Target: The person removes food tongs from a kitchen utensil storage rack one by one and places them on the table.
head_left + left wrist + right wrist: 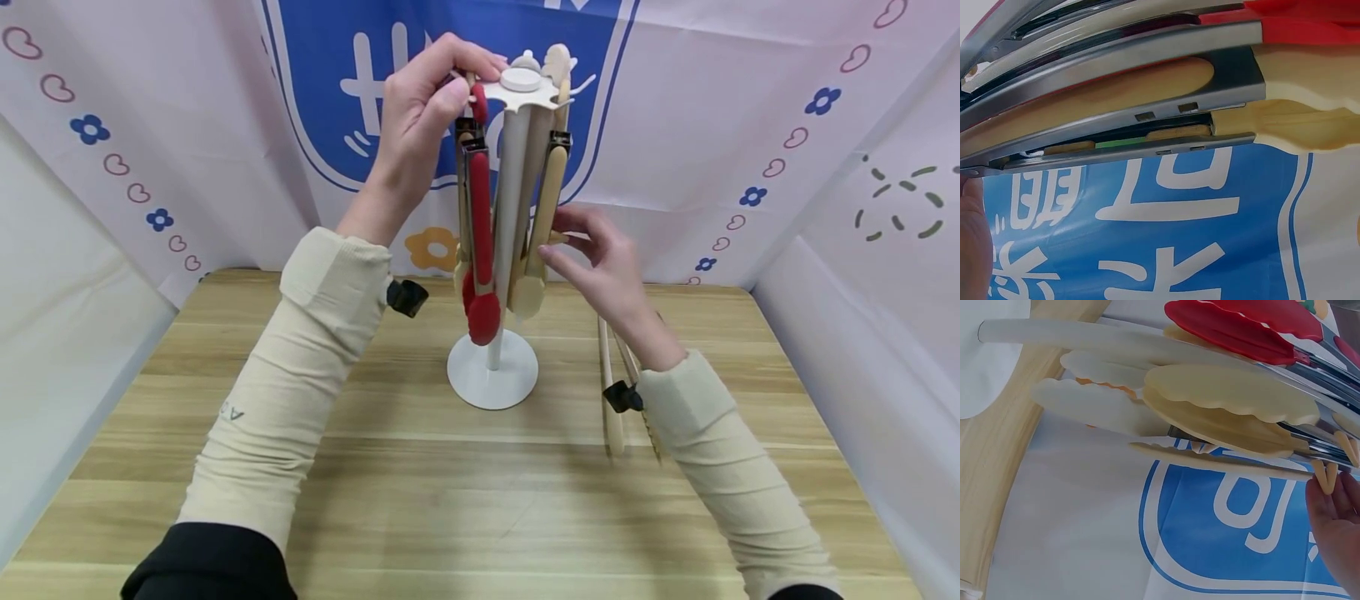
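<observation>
A white stand (pixel 495 371) with a hooked top carries several hanging tongs. At the top left, my left hand (pixel 420 108) pinches the handle end of steel tongs with beige tips (pixel 1297 125), beside red-tipped tongs (pixel 482 225). My right hand (pixel 600 258) is on the stand's right side, with thumb and fingers around the small V-shaped feet of slim beige tongs (pixel 1222 464). Next to these hang broad beige-tipped tongs (pixel 551 183), their scalloped heads pointing down. Whitish tongs (pixel 1097 409) hang behind them in the right wrist view.
On the wooden table (pixel 375 500), slim wooden-coloured tongs (pixel 610 383) lie under my right wrist, partly hidden by it. A white cloth backdrop (pixel 675 167) with a blue printed emblem hangs close behind the stand. White side panels (pixel 862 333) flank the table.
</observation>
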### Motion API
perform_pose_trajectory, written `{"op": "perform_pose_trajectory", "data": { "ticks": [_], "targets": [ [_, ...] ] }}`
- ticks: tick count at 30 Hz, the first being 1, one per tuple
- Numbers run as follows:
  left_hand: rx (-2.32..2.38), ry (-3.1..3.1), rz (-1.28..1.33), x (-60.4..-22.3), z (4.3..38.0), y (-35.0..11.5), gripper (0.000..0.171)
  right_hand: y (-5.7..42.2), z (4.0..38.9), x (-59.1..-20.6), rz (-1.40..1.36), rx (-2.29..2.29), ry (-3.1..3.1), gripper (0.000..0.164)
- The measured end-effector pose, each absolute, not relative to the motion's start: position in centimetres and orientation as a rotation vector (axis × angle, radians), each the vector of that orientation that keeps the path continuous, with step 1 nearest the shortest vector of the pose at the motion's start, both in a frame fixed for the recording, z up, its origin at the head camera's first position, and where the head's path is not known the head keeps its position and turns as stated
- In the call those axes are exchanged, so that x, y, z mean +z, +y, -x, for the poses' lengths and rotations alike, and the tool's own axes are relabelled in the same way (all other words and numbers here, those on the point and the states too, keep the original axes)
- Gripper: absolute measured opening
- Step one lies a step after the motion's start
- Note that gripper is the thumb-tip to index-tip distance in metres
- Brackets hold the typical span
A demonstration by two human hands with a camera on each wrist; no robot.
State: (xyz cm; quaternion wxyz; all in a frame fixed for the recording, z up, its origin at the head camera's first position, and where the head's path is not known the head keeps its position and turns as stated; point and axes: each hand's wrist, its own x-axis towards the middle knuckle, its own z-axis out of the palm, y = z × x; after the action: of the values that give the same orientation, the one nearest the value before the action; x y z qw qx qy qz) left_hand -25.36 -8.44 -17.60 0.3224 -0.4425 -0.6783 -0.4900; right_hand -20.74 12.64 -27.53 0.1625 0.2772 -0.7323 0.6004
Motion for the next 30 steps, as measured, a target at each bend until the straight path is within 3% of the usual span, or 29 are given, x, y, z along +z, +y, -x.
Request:
{"op": "perform_pose_trajectory", "data": {
  "ticks": [14,30],
  "targets": [
    [-1.317,-1.818,1.178,-17.4,25.3,-8.6,0.045,12.1,20.7,-27.6,-0.697,1.745,-2.150,0.043],
    [-0.858,-1.947,1.144,-16.5,23.7,-9.0,0.045,12.6,20.2,-27.7,-0.740,1.710,-2.042,0.040]
  ]
}}
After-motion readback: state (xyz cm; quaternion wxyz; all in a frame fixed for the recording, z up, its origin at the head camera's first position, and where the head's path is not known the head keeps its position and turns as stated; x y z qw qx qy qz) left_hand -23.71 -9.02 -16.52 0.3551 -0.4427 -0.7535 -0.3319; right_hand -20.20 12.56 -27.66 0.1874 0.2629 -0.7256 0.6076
